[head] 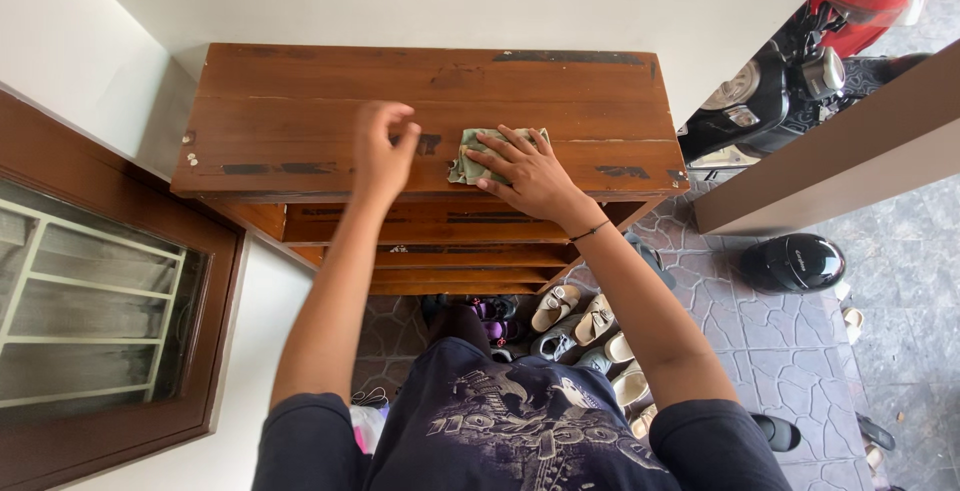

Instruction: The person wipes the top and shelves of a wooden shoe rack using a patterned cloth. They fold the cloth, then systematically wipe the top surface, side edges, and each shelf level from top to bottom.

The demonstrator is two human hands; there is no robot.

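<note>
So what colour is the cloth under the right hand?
The cloth is pale green, seen best in the head view.

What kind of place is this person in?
Probably the entrance porch of a home. A wooden shoe rack stands against the wall, with shoes and sandals on the stone-tiled floor below. A parked scooter and a black helmet sit nearby. The right hand presses a green cloth on the rack's top.

No packages, labels, signs or screens anywhere in view.
</note>
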